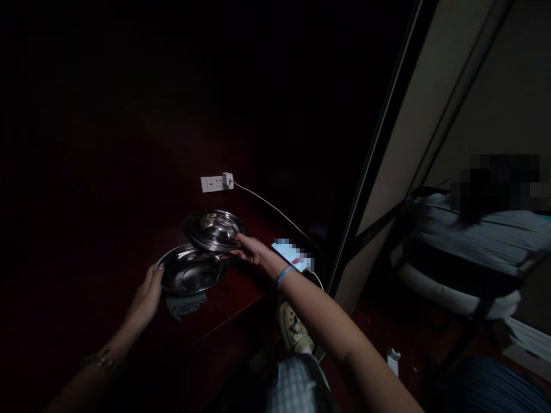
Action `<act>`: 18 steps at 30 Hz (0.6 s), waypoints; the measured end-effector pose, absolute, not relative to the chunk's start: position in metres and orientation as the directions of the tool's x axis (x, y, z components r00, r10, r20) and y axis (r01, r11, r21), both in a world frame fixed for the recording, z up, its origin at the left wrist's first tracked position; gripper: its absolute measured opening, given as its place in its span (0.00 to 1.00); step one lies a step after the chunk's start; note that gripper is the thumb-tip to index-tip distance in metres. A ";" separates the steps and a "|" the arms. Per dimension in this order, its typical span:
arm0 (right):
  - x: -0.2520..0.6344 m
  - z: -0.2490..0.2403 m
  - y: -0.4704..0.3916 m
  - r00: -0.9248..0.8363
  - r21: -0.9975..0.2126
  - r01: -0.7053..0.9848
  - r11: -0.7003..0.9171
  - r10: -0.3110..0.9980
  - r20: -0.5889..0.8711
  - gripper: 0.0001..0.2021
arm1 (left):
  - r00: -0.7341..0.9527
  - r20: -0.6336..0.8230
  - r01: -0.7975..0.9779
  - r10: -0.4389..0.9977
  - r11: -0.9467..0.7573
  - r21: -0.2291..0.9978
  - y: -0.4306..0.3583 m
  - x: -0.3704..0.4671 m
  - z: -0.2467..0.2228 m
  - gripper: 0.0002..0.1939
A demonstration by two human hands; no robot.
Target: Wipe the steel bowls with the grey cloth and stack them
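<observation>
My left hand (148,292) is closed on the left rim of a shiny metal bowl (193,272), thumb over the edge. My right hand (249,249) grips the right side of a second piece of metalware, a stack of shallow metal bowls (215,226), with the thumb on the inside. The stack is tilted and overlaps the back rim of the larger bowl; whether they touch I cannot tell. Beneath the larger bowl a grey-green knitted cloth (187,304) lies on the dark red surface (232,298).
A white charger (228,180) sits in the wall socket (210,183); its cable runs to a lit phone (290,255) right of my forearm. My foot in a pale clog (295,327) is below the edge. A person in grey (473,229) sits at the right.
</observation>
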State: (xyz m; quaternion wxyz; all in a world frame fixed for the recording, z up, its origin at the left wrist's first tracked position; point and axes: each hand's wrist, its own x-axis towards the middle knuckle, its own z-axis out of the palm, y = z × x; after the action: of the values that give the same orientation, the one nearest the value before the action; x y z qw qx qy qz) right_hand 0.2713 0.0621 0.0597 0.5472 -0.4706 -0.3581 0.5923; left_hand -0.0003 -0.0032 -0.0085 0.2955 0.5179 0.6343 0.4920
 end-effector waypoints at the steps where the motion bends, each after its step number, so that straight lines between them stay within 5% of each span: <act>1: 0.269 0.058 0.053 -0.055 -0.938 -0.290 -0.192 0.981 -0.184 0.08 | -0.288 0.143 0.365 0.947 -0.030 0.930 -0.003 0.000 -0.008 0.32; 4: 0.267 0.055 0.033 -0.228 -0.941 -0.223 -0.254 0.952 -0.202 0.10 | -0.289 0.170 0.358 0.942 -0.059 0.932 -0.002 0.000 -0.008 0.34; 10: 0.266 0.069 0.007 -0.172 -0.970 -0.174 -0.166 0.976 -0.136 0.05 | -0.288 0.174 0.346 0.942 -0.068 0.936 0.000 0.003 -0.009 0.34; 18: 0.273 0.095 -0.013 -0.191 -0.951 -0.048 -0.305 0.938 -0.291 0.11 | -0.298 0.175 0.277 0.938 -0.090 0.957 0.010 0.006 -0.016 0.33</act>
State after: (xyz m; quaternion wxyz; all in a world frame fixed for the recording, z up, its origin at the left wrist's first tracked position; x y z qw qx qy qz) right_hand 0.2727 -0.0129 0.0950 0.3897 -0.5026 -0.4424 0.6323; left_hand 0.0058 0.0096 -0.0155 0.3074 0.5063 0.6002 0.5375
